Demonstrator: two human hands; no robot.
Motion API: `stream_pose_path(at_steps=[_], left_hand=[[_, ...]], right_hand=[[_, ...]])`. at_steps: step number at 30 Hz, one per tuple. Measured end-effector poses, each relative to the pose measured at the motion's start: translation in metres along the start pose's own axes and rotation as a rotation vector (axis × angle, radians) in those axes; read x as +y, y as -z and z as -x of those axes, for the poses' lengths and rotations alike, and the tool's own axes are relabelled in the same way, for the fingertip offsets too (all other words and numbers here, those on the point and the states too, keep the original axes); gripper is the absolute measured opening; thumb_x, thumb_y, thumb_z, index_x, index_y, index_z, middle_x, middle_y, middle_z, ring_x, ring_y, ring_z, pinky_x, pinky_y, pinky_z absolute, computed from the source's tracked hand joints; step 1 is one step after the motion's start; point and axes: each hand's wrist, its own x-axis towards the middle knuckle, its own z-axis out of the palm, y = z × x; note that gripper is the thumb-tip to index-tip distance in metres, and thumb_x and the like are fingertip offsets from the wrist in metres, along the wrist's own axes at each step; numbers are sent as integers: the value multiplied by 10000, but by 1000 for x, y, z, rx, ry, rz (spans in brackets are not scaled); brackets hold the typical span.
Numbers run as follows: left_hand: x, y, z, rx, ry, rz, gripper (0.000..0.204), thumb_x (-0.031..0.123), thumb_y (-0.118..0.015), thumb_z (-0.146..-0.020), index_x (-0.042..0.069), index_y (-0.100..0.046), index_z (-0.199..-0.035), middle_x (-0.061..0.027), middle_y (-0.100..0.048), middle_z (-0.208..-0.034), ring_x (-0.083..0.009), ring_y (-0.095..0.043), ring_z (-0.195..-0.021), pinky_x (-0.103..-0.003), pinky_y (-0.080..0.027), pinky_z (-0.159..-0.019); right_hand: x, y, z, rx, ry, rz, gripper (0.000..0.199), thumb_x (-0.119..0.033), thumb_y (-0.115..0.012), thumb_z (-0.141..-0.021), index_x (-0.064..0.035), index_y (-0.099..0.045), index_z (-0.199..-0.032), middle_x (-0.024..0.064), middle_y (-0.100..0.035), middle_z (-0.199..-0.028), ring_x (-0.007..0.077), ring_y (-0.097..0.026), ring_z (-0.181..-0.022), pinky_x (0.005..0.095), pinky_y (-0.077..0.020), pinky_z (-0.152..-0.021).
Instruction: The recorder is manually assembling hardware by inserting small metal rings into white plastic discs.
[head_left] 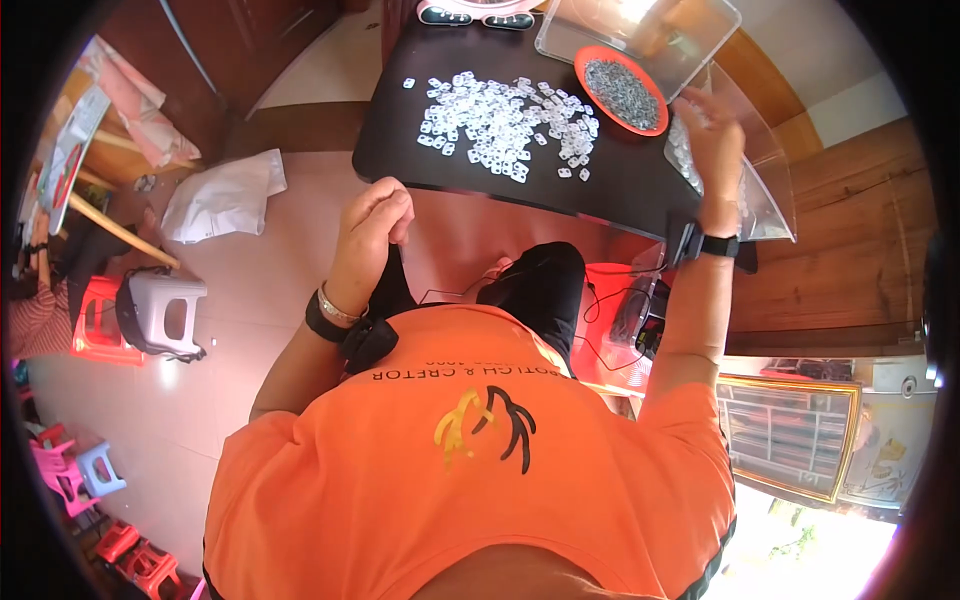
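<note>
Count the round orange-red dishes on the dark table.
1. The dish sits on the dark table, right of the scattered white pieces, near the right hand, and holds small grey pieces. No second one shows.

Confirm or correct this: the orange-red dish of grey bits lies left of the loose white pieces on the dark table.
Wrong side: the head view shows the orange-red dish of grey bits right of the loose white pieces on the dark table.
</note>
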Motion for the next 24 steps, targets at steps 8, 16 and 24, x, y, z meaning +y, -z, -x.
stream_pose_path(at_steps=[8, 16, 24], left_hand=[[1, -1, 2, -2, 35, -58, 274, 178, -422, -911, 43, -472, -678, -16, -432, -594, -108, -421, -558, -240, -329, -559], [-2, 13, 7, 14, 49, -24, 268, 167, -430, -907, 40, -473, -675, -20, -437, -598, -106, -421, -562, -241, -336, -551], [-28, 84, -6, 410, -202, -192, 195, 173, -463, -916, 28, -551, -818, -46, -541, -770, -124, -524, -716, -258, -413, -668]], right_hand=[[-96, -97, 32, -472, 344, -226, 321, -161, -667, -808, -102, -630, -1121, 139, -610, -1123, 312, -570, -1043, 371, -453, -905], [-121, -158, 23, -605, 720, -72, 331, -56, -585, -794, -119, -627, -1116, 104, -605, -1134, 293, -552, -1037, 375, -449, -888], [-88, -100, 16, -478, 484, -91, 229, -78, -571, -818, -99, -654, -1030, 102, -618, -1081, 309, -568, -1008, 393, -480, -844]])
